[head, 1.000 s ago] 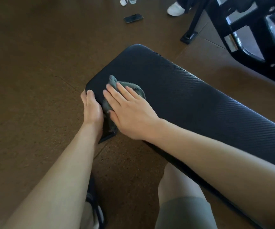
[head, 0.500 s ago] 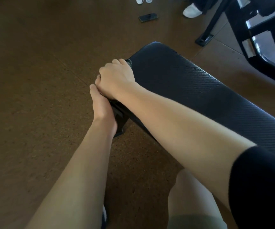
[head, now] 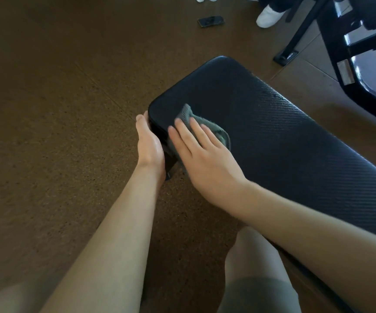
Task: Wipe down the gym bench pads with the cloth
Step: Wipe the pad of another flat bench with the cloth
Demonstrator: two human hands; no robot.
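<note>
On the bench pad [head: 284, 136] lies the cloth [head: 207, 125], near its left end; a phone [head: 210, 21], probably, lies on the floor beyond the pad.

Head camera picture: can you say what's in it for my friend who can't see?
A right hand presses a grey cloth flat on a black bench pad, while the left hand rests against the pad's end.
</note>
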